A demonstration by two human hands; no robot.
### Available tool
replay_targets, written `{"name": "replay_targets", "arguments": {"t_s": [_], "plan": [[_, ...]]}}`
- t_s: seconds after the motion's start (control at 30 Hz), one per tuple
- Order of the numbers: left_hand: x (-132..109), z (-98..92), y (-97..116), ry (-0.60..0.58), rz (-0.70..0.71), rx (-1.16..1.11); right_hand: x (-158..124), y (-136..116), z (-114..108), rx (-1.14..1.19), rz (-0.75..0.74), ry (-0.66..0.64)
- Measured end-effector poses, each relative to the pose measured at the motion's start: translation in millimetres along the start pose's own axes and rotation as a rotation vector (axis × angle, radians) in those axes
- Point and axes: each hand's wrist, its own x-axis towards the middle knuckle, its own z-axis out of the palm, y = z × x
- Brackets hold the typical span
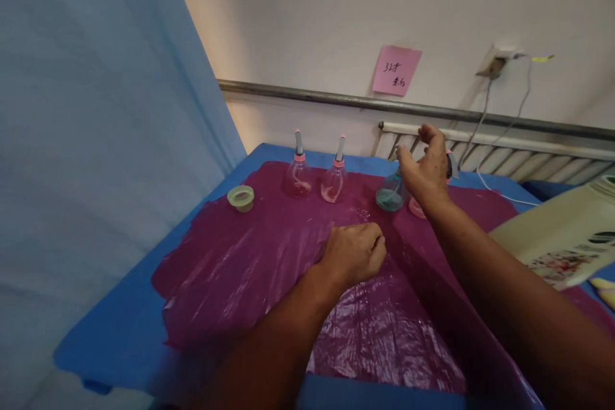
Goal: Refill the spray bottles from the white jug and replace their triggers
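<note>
My left hand is curled closed above the purple plastic sheet; whatever its fingers may hold is hidden. Up and to the right, my right hand is raised with thumb and fingers apart, beside the top of a teal bottle. A bottle with pink parts stands partly hidden behind my right wrist. Two clear bottles with pink collars and grey spouts, one at left and one nearer the middle, stand upright on the sheet. A pale green cup sits farther left.
A cream container with a floral print leans in at the right. Behind the blue table cover are a metal rail, a radiator and cables. A blue curtain hangs at the left.
</note>
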Motion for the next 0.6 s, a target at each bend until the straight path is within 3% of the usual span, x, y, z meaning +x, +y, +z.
{"name": "replay_targets", "arguments": {"t_s": [0.1, 0.23, 0.4, 0.6], "plan": [[0, 0.0, -2, 0.009, -0.004, 0.001, -8, 27, 0, -0.012, 0.233, -0.060], [-1, 0.8, -4, 0.017, -0.009, 0.008, -24, 43, 2, -0.007, 0.276, -0.140], [0, 0.1, -6, 0.047, -0.033, 0.008, -33, 32, -12, 0.063, 0.222, -0.190], [5, 1.7, -6, 0.169, -0.035, -0.133, -52, -1, -50, 0.167, 0.172, -0.196]]}}
